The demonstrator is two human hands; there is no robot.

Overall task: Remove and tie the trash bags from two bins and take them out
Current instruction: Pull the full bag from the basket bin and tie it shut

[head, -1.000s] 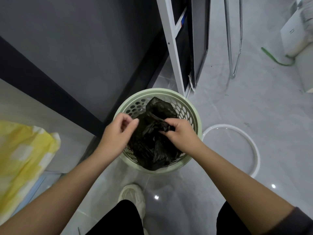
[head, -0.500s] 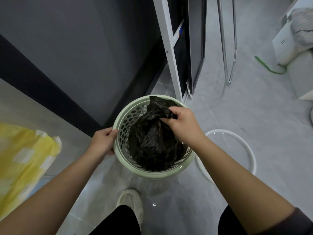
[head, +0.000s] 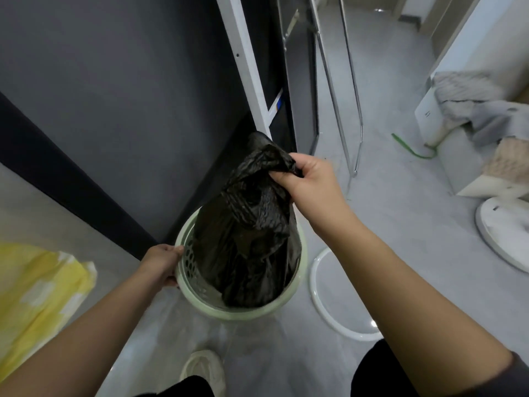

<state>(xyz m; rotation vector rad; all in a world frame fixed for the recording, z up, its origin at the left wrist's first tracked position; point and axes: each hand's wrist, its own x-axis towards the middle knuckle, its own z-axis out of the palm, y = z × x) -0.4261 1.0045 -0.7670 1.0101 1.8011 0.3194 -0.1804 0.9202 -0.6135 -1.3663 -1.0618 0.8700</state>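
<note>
One black trash bag (head: 249,224) is hanging from the right hand (head: 309,181), whose fingers are curling tightly round the bag's gathered neck. The neck is standing well above the rim. The lower body of the bag is sitting inside the pale green perforated bin (head: 240,312). The left hand (head: 161,263) is gripping the bin at its left rim, fingers curling against the outer wall.

The bin is standing upright on the grey floor (head: 400,224), close to the foot of a dark wall (head: 114,81). Just beside the bin, on its right, a white ring (head: 314,285) is lying flat on the floor. A white shoe (head: 203,368) is showing below the bin, near the bottom edge of the view. A yellow-and-white cloth (head: 37,290) is lying at the left edge.

Beyond the bin, a white frame post (head: 243,58) is running up along the wall, and a chrome tube frame (head: 360,138) is standing near it. Farther right, a green strip (head: 406,147) is lying on the floor near a grey blanket (head: 472,93). A white round base (head: 498,233) is resting at the right edge.
</note>
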